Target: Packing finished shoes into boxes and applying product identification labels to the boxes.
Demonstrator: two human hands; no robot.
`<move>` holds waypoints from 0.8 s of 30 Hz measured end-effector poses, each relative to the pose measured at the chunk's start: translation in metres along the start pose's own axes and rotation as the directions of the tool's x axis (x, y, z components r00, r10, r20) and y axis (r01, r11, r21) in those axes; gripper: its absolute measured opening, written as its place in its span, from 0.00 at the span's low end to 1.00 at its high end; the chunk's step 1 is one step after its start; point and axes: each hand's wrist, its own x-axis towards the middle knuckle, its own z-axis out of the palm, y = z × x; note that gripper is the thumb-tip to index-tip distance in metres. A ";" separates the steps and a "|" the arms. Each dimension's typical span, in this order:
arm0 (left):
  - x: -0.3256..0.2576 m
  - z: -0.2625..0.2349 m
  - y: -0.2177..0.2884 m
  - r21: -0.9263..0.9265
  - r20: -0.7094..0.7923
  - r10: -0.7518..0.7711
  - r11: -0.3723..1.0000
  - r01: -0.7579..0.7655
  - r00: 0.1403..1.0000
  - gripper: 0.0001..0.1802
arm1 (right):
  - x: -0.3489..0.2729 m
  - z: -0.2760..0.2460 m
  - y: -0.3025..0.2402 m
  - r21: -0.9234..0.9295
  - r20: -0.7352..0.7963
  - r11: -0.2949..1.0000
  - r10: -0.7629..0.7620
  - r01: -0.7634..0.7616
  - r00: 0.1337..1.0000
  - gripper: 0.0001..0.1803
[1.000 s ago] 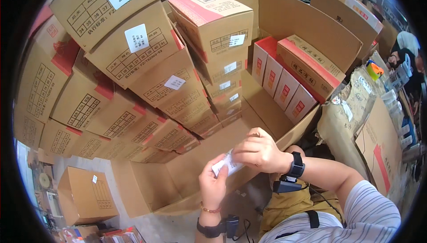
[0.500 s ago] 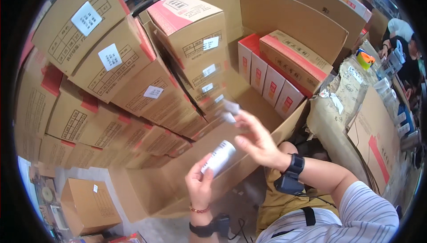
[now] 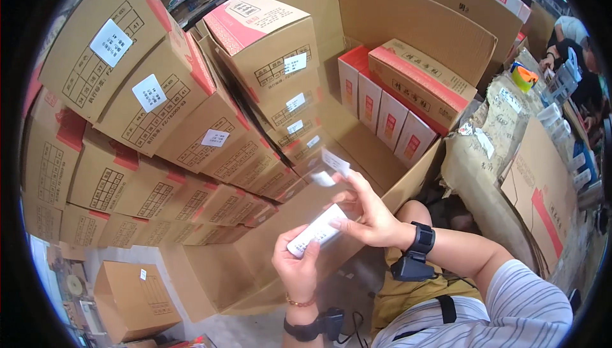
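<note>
My left hand grips a white strip of label backing by its lower end. My right hand touches the upper end of that strip, and small white stickers stick to its raised fingertips, a little above the strip. Both hands hover over the front wall of a big open cardboard carton. Just beyond them lies a slanting row of small brown boxes with red ends, each bearing a white label.
More red-and-white boxes stand at the carton's far side, one lying on top. A closed small carton sits on the floor at lower left. Sacks and flat cardboard crowd the right, where another person works.
My right hand has peeled away from the strip and lifted, with stickers now on its fingertips. The left hand has kept hold of the strip, and the view has tilted down slightly.
</note>
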 end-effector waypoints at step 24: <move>0.003 -0.147 -0.056 0.909 -0.175 0.439 0.417 -0.028 0.881 0.10 | 0.062 0.063 0.049 0.533 -0.190 0.783 0.479 -0.320 0.857 0.33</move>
